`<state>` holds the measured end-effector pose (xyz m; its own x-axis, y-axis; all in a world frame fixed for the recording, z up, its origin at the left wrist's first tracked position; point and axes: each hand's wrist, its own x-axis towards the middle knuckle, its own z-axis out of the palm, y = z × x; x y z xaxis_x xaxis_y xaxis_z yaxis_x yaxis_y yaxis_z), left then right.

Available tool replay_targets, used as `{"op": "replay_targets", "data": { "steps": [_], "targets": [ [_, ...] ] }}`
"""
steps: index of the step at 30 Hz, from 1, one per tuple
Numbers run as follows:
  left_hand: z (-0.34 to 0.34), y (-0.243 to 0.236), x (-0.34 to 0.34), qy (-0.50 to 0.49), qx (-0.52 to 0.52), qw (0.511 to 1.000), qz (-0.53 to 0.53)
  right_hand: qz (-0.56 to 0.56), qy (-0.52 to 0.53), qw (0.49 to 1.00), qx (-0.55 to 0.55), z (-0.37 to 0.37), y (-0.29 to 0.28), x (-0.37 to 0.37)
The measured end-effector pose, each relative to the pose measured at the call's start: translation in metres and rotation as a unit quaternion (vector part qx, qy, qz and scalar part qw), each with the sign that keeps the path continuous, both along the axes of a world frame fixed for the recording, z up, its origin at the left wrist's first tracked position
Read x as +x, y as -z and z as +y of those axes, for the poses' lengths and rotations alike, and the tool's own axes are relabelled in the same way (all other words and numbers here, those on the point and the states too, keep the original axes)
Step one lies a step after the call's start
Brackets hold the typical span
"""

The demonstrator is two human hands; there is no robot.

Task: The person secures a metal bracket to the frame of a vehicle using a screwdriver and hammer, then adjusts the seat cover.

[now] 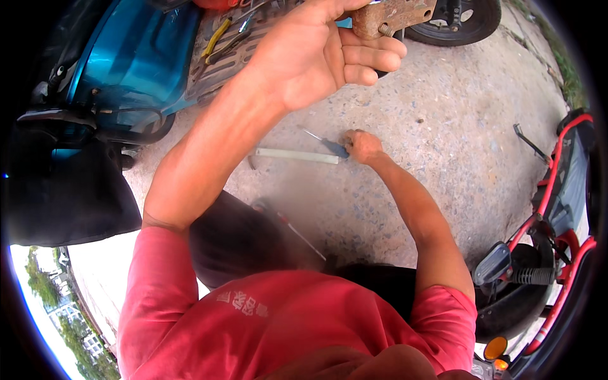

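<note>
My left hand (pixel 316 54) is raised near the top of the view and grips a rusty brown metal part (pixel 392 16) with a threaded bolt sticking out of it. My right hand (pixel 362 147) reaches down to the concrete ground and closes on the blue handle of a screwdriver (pixel 332 147) whose thin shaft points to the upper left. A pale flat metal bar (pixel 297 156) lies on the ground just left of that hand.
A blue scooter (pixel 133 57) stands at the upper left, with yellow-handled pliers (pixel 216 37) on its ribbed footboard. A black tyre (pixel 462 22) is at the top right. A red scooter (pixel 557 215) stands at the right edge.
</note>
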<state>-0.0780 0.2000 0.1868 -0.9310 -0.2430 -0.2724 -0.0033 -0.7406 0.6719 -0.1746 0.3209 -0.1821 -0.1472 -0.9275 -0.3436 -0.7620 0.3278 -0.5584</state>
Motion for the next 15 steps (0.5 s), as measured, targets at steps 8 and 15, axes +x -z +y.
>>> {"op": "replay_targets", "data": {
  "steps": [8, 15],
  "targets": [
    [-0.006, 0.009, 0.006, 0.007, 0.018, 0.999, 0.040, 0.046, -0.015, 0.999, -0.002, -0.003, -0.010, -0.007],
    [0.003, 0.006, 0.004, -0.037, -0.128, 0.991, 0.009, 0.233, 0.132, 0.959, -0.098, 0.011, 0.009, -0.097]
  ]
}}
